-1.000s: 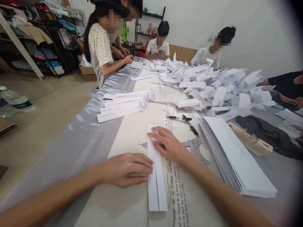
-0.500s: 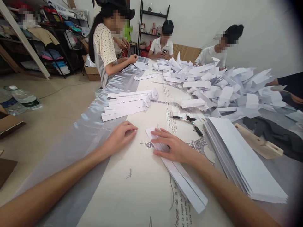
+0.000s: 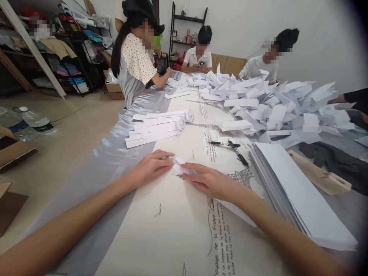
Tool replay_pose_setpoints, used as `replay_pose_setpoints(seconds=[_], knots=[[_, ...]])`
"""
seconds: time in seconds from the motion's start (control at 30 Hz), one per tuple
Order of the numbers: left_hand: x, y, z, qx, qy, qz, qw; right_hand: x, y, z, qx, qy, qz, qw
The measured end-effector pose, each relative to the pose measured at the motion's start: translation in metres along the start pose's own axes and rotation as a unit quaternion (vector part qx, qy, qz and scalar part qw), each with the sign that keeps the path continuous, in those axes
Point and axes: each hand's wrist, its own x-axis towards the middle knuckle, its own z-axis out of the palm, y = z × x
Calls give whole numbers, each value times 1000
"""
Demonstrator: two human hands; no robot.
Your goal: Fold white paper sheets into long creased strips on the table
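Note:
A long folded white paper strip lies slantwise on the printed table cover, and most of it is hidden under my right hand and forearm. My right hand rests flat on the strip with its fingers stretched out, pressing it down. My left hand has its fingers drawn together at the strip's far end, pinching its corner.
A thick stack of white sheets lies to the right, with a wooden block and dark cloth beyond it. Pens, a row of folded strips and a big heap of folded papers sit ahead. Other people work at the far end. Bottles stand on the floor.
The strip has turned from straight ahead to slanting right. My left hand left its side, moved forward and reached its far end. My right hand stayed on it.

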Motion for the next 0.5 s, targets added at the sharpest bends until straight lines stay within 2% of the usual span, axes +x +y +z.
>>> replay_pose_setpoints(seconds=[0.1,0.27,0.5], knots=[[-3,-8,-3,-3,-10,26,1000,1,0,-2,-17,-6,2,1000],[-6,-12,-7,-18,-12,56,998,3,12,1,-15,-34,-33,999],[-5,-8,-14,-20,-54,28,998,5,19,5,71,0,-50,996]])
